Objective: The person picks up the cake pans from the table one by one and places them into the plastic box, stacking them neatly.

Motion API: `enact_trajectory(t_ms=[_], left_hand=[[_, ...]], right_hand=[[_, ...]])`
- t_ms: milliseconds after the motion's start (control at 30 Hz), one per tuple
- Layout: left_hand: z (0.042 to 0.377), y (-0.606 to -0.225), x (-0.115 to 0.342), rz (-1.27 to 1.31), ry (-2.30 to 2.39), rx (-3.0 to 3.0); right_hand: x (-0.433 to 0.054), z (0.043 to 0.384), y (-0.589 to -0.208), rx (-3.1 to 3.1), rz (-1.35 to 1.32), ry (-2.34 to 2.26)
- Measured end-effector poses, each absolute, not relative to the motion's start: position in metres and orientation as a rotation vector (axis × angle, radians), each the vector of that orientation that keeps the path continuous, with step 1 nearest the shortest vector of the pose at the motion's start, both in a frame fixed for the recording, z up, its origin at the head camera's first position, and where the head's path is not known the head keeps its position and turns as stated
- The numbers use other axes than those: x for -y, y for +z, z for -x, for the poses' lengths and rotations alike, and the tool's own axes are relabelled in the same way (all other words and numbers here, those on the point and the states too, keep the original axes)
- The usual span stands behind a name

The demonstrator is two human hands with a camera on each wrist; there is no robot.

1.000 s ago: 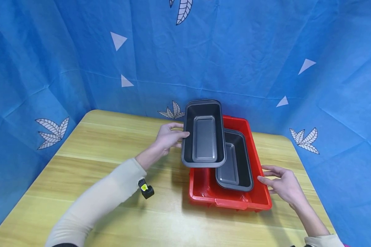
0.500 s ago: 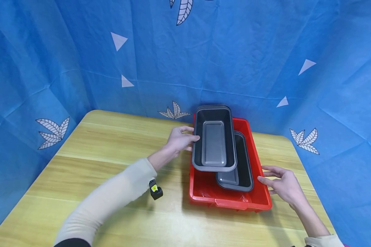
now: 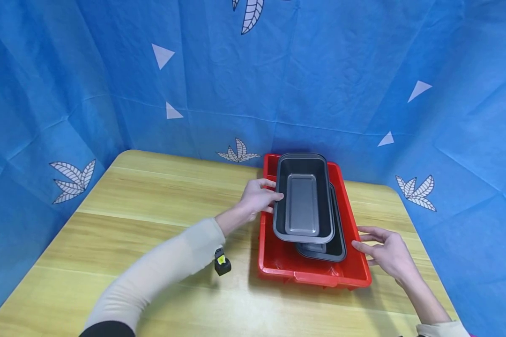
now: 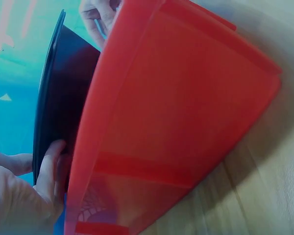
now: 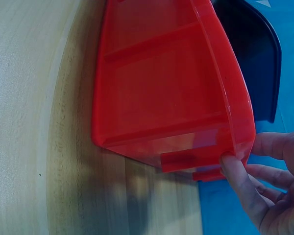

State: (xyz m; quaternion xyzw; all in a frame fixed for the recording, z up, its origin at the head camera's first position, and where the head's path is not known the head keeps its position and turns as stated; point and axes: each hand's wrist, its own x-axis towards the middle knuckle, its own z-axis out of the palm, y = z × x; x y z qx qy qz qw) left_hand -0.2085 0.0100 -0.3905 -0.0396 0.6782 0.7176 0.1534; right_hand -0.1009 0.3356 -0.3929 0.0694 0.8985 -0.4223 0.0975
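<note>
A dark loaf pan (image 3: 302, 206) hangs over the red plastic bin (image 3: 278, 262), its far end slightly raised. My left hand (image 3: 259, 197) grips this pan by its left rim, thumb on top; in the left wrist view its fingers (image 4: 50, 164) lie against the pan's outer wall, just above the bin's edge. Inside the bin, a second loaf pan (image 3: 338, 250) lies at the right, mostly covered by the upper one. On the bin's right side, my right hand (image 3: 385, 252) holds the rim between thumb and fingers, as the right wrist view (image 5: 274, 181) also shows.
The bin stands near the back right of a wooden table (image 3: 152, 224). Behind it hangs a blue patterned cloth (image 3: 219, 70), which also covers both sides. A small black wrist device (image 3: 222, 263) hangs below the left sleeve.
My left hand has carried the loaf pan rightward and down, from the bin's left side to over the pan lying inside. The right hand and the bin have stayed in place.
</note>
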Motion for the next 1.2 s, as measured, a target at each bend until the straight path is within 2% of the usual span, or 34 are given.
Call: enact_trajectory(t_ms=[1200], left_hand=[[0.201, -0.394, -0.054, 0.095, 1.885, -2.053]], right_hand=[[-0.335, 0.101, -0.392, -2.656, -0.233, -1.243]])
